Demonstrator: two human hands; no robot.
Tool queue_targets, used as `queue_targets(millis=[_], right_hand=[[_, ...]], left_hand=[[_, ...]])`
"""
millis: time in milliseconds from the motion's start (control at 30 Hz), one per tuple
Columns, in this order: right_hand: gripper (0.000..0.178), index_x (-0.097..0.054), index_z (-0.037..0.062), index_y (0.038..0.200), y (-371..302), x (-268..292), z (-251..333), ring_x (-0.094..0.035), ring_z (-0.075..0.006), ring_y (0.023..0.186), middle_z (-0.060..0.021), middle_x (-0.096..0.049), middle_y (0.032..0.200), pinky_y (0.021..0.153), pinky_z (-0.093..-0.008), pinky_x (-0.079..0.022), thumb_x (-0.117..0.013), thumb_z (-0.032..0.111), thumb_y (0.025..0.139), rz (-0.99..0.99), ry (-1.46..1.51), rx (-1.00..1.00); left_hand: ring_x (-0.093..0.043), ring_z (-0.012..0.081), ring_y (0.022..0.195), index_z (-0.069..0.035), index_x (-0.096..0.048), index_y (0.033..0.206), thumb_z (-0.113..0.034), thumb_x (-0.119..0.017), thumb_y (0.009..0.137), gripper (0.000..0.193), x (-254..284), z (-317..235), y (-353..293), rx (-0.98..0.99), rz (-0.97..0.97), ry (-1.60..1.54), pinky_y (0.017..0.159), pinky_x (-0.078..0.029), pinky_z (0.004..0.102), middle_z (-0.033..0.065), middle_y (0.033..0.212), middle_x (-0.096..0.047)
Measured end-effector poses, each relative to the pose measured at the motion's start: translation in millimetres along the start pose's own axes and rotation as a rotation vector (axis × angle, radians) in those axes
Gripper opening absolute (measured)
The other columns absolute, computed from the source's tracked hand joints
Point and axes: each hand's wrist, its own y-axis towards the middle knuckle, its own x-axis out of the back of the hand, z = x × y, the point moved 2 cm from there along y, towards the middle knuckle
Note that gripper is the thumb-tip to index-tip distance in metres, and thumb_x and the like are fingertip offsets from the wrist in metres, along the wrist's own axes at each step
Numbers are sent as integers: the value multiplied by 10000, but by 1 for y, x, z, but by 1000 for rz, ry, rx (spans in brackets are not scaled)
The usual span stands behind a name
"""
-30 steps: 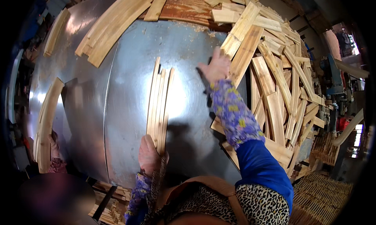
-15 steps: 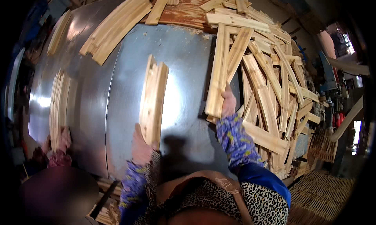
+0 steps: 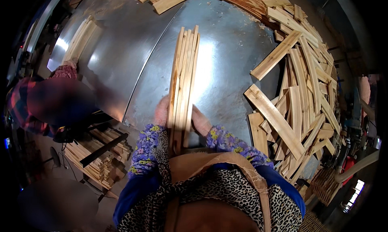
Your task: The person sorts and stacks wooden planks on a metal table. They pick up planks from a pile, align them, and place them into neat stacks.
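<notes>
In front of me a bundle of narrow wooden slats [image 3: 184, 76] stands on edge, side by side, above the metal tabletop [image 3: 153, 76]. Its near end reaches close to my apron. My left hand [image 3: 162, 111] presses the bundle's left side, fingers partly hidden by the wood. Against the right side rests my right hand [image 3: 199, 121], its fingertips also hidden behind the slats. The slats' far ends are slightly uneven.
A large jumbled pile of wooden slats [image 3: 297, 98] covers the right side. At left, a co-worker's sleeved hand [image 3: 69, 65] is at another slat bundle [image 3: 81, 38]. More slats [image 3: 171, 0] lie at the far edge; stacked wood [image 3: 95, 155] sits below at left.
My right hand has left the pile and joined the left at the bundle, which now holds more slats. The view has shifted; the co-worker's bundle appears farther up.
</notes>
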Motion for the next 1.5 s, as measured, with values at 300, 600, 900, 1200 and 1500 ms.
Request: queue_targets(millis=[300,600,900,1200,1500], right_hand=[[1115,-85,-35,1762,11,-14,13,-674,-205,1011,-154,-670,1298,861,-317,-611,-765,385,985,23,134,52],[852,-455,10,1644,1,21,0,-684,-290,1288,-154,-675,1469,1147,-445,-552,-808,403,976,36,448,-169],[654,-590,-72,1499,-38,62,72,-757,-266,1087,-206,-771,1224,935,-428,-648,-754,331,1010,-374,-372,48],[350,-821,281,1327,58,2,334,-753,-307,1038,-38,-802,1113,900,-475,-621,-755,185,996,350,-2206,541],[472,-773,246,1296,184,-159,201,-663,-301,1289,-91,-763,1225,1241,-451,-390,-846,335,838,521,-2129,752]], left_hand=[[-725,292,1227,57,-642,1469,-443,-574,1056,652,9,-65,-35,-66,165,816,1078,-529,400,227,1343,-765],[-646,359,1372,38,-533,1593,-578,-698,988,880,86,-34,-4,-180,93,956,1196,-459,426,250,1463,-695],[-740,367,1176,52,-678,1414,-456,-796,905,729,107,-62,1,-163,-93,1093,1065,-547,445,258,1255,-785],[-725,260,1178,63,-677,1422,-302,-819,912,643,161,-139,-23,-51,45,942,1053,-552,402,151,1256,-781],[-751,313,1085,-23,-753,1270,-267,-610,1059,352,209,-134,-27,-237,-72,1146,970,-596,433,184,1238,-777]])
